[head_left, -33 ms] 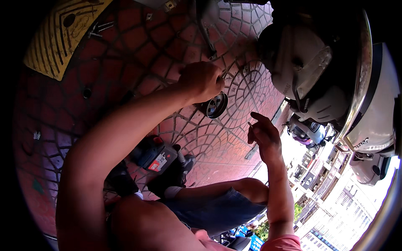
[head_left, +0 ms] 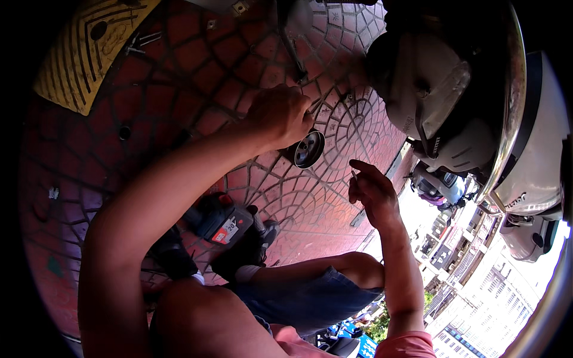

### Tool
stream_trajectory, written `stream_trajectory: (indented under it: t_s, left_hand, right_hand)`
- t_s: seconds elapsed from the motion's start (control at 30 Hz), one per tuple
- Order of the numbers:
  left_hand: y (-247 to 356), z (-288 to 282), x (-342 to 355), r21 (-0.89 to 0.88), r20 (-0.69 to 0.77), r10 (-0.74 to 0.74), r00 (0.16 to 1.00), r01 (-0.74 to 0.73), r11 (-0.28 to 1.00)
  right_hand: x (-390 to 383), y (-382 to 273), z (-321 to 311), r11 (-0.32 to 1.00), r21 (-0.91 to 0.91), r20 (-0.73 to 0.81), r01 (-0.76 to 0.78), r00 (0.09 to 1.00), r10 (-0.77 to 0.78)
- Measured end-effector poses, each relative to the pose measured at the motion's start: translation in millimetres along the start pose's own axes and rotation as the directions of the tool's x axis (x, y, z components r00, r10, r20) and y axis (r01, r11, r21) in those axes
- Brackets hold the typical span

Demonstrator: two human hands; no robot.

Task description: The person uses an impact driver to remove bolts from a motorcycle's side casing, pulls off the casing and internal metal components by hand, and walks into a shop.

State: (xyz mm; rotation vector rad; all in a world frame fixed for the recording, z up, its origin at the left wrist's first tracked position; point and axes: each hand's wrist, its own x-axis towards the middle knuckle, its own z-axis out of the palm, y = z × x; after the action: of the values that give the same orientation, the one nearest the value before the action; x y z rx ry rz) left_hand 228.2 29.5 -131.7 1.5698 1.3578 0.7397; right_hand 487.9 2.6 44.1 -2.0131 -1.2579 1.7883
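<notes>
Holds the left hand (head_left: 279, 116) curled just beside the round metal drum (head_left: 309, 149), at or just over the paving (head_left: 334, 209), perhaps to steady it; cannot tell whether pinching anything, with fingertips hidden. Pinches a thin pale stick (head_left: 354, 175) between fingers of the right hand (head_left: 376, 191), apart from the drum, probably to keep it clear. Has the drill (head_left: 216, 222) set down near the shoe (head_left: 270, 232), probably for easy reach.

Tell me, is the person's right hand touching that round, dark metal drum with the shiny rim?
Apart. The head view shows patterned reddish paving between the right hand and the round, dark metal drum.
</notes>
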Motion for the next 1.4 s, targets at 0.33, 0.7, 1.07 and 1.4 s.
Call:
stream_trajectory:
  t_s: [0.33, 0.7, 1.07, 1.4]
  left_hand:
    - [4, -138, -127, 0.454, 0.188, 0.052, 0.981, -0.134, 0.881]
    - [-7, -124, -134, 0.284, 0.249, -0.176, 0.952, 0.102, 0.954]
    - [-5, -85, -86, -0.084, 0.336, -0.243, 0.910, 0.287, 0.954]
    - [-11, -50, -63, -0.423, 0.456, -0.373, 0.808, 0.565, 0.708]
  right_hand:
    - [199, 55, -44, 0.962, 0.266, -0.265, -0.060, 0.955, 0.133]
    - [297, 61, -71, 0.960, 0.194, -0.540, -0.204, 0.795, 0.278]
    - [312, 86, -85, 0.796, -0.585, -0.570, -0.155, 0.777, -0.267]
    - [262, 49, 15, 0.897, -0.441, -0.667, -0.012, 0.673, -0.319]
